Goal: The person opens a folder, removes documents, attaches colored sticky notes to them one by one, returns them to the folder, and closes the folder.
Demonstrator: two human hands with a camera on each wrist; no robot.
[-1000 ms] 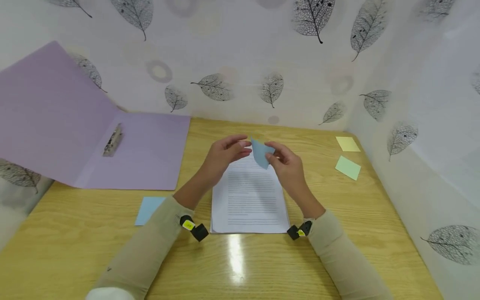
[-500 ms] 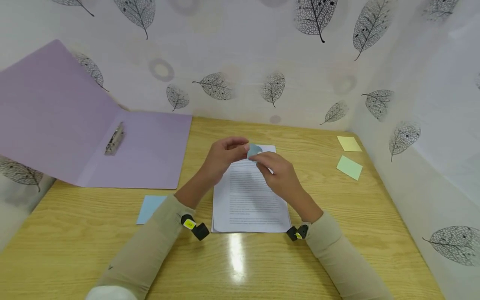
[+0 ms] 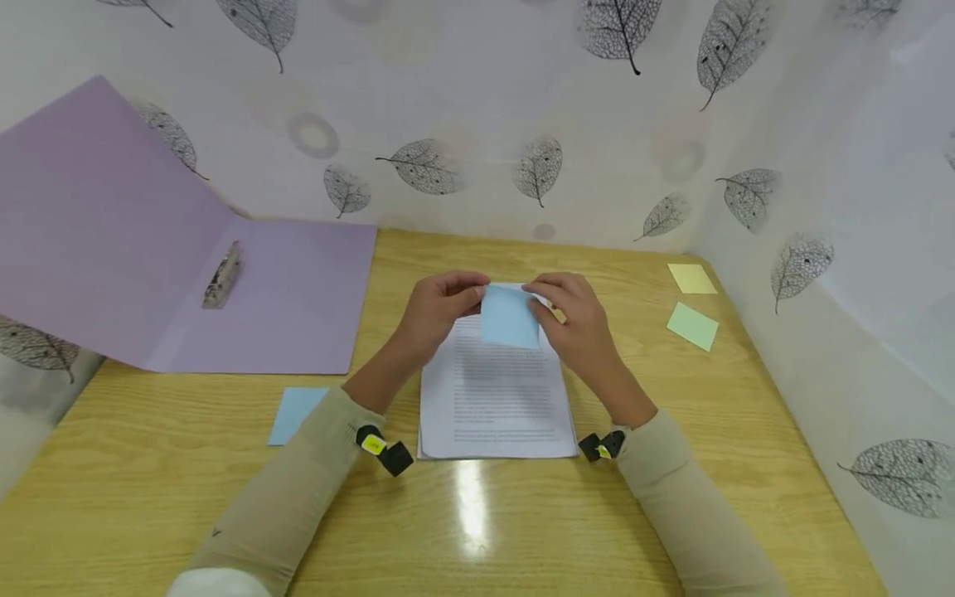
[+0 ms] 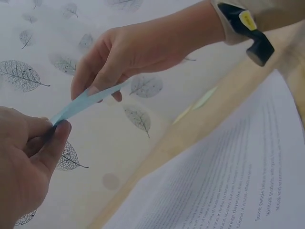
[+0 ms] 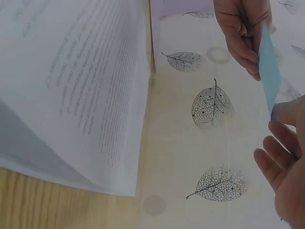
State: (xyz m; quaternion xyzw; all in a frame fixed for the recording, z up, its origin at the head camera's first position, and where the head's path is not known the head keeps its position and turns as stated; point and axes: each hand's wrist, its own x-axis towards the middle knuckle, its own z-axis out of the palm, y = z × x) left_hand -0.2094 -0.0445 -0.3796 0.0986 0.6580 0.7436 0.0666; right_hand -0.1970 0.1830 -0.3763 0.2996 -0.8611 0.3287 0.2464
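Both hands (image 3: pixel 515 319) pinching blue note (image 3: pixel 510 316) between them, above papers (image 3: pixel 494 398).

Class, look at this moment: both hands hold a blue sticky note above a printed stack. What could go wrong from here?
1. The blue sticky note is only pinched at its edges by the left hand and right hand; it may curl or crease.
2. It hangs above the printed stack, so it could land crooked or cover text.
3. Pressing down might shift the loose top sheets.
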